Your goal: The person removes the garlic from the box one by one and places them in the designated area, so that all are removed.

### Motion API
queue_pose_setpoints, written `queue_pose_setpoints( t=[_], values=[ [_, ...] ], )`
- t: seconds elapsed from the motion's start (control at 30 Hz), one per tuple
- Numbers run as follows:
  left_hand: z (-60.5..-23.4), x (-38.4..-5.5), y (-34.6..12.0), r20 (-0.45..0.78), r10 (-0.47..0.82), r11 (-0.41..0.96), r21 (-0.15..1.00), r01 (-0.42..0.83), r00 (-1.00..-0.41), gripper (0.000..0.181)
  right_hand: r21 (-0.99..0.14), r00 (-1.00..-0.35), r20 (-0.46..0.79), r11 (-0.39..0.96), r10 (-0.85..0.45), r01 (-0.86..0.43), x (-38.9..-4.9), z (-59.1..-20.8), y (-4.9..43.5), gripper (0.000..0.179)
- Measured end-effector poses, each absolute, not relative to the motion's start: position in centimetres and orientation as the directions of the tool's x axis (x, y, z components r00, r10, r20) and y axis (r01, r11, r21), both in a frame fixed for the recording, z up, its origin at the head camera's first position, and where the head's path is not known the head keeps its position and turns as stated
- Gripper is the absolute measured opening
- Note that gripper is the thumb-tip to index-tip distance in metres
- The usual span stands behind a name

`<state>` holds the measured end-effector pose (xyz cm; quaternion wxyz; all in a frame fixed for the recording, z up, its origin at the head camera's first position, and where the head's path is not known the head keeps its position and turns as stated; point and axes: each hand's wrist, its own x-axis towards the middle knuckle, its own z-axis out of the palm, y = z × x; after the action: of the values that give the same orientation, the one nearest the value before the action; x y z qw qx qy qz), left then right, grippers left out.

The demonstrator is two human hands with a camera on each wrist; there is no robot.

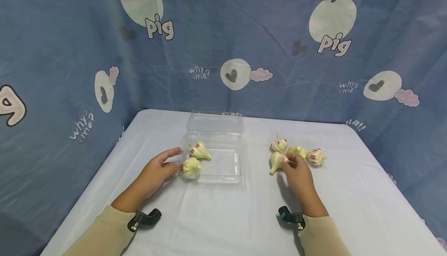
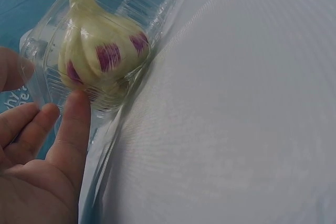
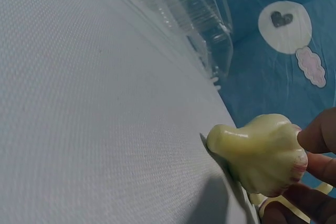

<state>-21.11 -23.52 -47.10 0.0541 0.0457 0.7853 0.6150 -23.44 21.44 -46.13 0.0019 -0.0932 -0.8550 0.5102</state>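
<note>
A clear plastic clamshell box (image 1: 238, 162) lies with its lid (image 1: 214, 123) folded back. Two garlic bulbs, one purple-marked (image 1: 199, 150) and one paler (image 1: 191, 167), sit at its left side. My left hand (image 1: 153, 176) is at the box's left wall, fingers loosely extended; in the left wrist view its thumb (image 2: 76, 124) touches the clear wall beside a bulb (image 2: 100, 51). On the right, my right hand (image 1: 300, 176) pinches a garlic bulb (image 1: 276, 163) at its rounded end. In the right wrist view that bulb's stem (image 3: 220, 139) points away from the fingers, close over the cloth.
Three more garlic bulbs, at the back (image 1: 279, 145), in the middle (image 1: 297, 151) and at the right (image 1: 316, 157), lie around my right hand. A white cloth (image 1: 216, 217) covers the table. A blue printed curtain (image 1: 209, 35) hangs behind and along both sides.
</note>
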Motion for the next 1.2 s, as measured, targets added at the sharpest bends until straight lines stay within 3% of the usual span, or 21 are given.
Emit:
queue_pose_setpoints(
  t=[0.8,1.2],
  values=[
    [-46.5,-20.6,-23.5,-0.033,0.143,0.237,0.972,0.002,-0.989,0.061,-0.876,-0.978,-0.007,0.471,0.207,0.106,-23.2,-45.5,20.7,0.047],
    [-47.0,-20.9,-23.7,-0.025,0.150,0.226,0.974,0.010,-0.988,0.062,-0.877,-0.976,0.100,0.480,0.195,0.006,-23.0,-44.9,19.8,0.046]
  ],
)
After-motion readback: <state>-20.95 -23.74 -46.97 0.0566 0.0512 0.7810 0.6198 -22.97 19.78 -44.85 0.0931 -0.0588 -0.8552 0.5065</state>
